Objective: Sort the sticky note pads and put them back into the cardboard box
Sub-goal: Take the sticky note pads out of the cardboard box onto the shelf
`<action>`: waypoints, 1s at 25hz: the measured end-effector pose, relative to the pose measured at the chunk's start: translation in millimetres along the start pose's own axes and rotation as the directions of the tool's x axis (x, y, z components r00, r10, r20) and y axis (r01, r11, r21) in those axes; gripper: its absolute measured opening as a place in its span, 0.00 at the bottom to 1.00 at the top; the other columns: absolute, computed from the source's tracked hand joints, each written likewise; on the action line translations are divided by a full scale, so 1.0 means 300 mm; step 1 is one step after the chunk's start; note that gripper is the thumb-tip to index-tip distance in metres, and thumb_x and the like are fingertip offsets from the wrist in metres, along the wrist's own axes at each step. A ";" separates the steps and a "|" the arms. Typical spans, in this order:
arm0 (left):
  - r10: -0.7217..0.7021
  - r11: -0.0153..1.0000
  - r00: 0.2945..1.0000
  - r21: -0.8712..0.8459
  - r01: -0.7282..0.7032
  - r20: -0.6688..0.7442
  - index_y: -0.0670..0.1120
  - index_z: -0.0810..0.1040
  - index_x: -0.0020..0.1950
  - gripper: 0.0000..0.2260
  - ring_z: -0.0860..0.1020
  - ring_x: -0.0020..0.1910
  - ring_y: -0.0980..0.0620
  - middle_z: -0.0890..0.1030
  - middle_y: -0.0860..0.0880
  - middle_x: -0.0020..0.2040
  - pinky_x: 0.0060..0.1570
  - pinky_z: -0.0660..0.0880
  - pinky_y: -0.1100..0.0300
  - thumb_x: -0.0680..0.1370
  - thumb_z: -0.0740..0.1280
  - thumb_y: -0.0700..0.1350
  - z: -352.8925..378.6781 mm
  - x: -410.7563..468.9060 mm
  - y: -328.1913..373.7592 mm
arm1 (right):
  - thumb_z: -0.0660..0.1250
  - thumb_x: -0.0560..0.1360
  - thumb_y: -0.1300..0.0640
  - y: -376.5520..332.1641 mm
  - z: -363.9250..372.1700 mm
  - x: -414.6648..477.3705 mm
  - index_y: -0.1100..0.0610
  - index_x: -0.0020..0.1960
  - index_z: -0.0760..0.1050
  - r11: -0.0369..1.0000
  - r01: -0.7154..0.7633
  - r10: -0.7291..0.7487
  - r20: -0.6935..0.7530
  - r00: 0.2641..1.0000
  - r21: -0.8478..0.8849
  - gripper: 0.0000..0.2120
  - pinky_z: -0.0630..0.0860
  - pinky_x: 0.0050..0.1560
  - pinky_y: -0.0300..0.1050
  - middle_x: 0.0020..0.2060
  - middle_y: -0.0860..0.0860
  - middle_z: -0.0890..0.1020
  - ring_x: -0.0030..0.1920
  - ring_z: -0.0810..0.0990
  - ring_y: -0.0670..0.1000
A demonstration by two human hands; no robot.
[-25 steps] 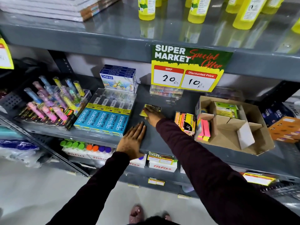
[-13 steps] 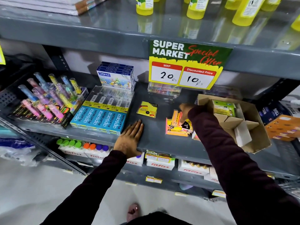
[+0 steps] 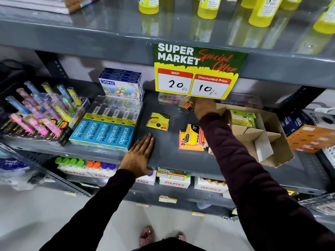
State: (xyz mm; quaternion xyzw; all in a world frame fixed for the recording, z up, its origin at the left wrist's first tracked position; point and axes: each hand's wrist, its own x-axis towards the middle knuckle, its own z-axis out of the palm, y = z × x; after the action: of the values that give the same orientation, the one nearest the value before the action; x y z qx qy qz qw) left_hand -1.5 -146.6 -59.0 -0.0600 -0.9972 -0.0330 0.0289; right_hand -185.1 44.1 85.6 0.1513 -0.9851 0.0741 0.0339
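While our left hand (image 3: 138, 156) lies flat and empty, palm down on the front edge of the grey shelf (image 3: 168, 160), our right hand (image 3: 200, 107) reaches to the back under the price sign (image 3: 197, 71) — fingers closed on an orange sticky note pad (image 3: 186, 104), blurred. One yellow pad (image 3: 158, 121) sits alone mid-shelf. A small stack of pads (image 3: 192, 139) lies just left of the cardboard box (image 3: 272, 147) — a green pack (image 3: 243, 118) inside it.
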 end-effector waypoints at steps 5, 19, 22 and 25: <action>-0.017 1.000 1.000 -0.001 0.017 0.021 0.39 0.56 0.74 0.51 0.60 0.71 0.44 0.59 0.41 0.74 0.68 0.54 0.47 0.58 0.71 0.62 -0.007 0.002 -0.002 | 0.63 0.77 0.60 -0.032 0.154 -0.049 0.62 0.61 0.77 1.000 0.006 -0.003 0.226 0.974 -0.013 0.14 0.75 0.61 0.49 0.62 0.62 0.79 0.62 0.77 0.62; -0.011 1.000 1.000 -0.006 0.011 0.013 0.39 0.58 0.73 0.48 0.64 0.69 0.43 0.62 0.40 0.73 0.66 0.56 0.48 0.61 0.62 0.65 -0.012 0.001 0.002 | 0.78 0.65 0.54 0.056 0.051 -0.137 0.63 0.62 0.74 0.990 0.103 -0.052 0.437 0.898 -0.095 0.29 0.75 0.60 0.47 0.60 0.60 0.79 0.61 0.77 0.60; -0.004 1.000 1.000 -0.018 0.004 0.003 0.39 0.58 0.73 0.48 0.64 0.69 0.43 0.62 0.40 0.73 0.68 0.57 0.50 0.60 0.64 0.64 -0.011 -0.001 0.003 | 0.79 0.64 0.52 0.051 0.039 -0.140 0.63 0.61 0.74 0.986 0.127 -0.076 0.381 0.922 -0.111 0.30 0.74 0.61 0.49 0.60 0.61 0.78 0.62 0.75 0.61; -0.005 0.999 1.000 -0.033 0.005 0.007 0.38 0.59 0.73 0.48 0.64 0.70 0.43 0.63 0.40 0.73 0.68 0.58 0.49 0.60 0.63 0.65 -0.012 0.000 0.006 | 0.77 0.67 0.56 0.033 -0.007 -0.124 0.58 0.47 0.75 0.994 0.101 -0.109 0.398 0.911 0.039 0.14 0.72 0.40 0.42 0.40 0.55 0.79 0.47 0.76 0.55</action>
State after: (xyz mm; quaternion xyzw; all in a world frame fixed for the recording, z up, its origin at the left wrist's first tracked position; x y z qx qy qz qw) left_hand -1.1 -145.0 -55.2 -0.0581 -0.9968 -0.0494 0.0242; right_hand -152.6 64.8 83.1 0.2162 -0.9610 0.0484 -0.1654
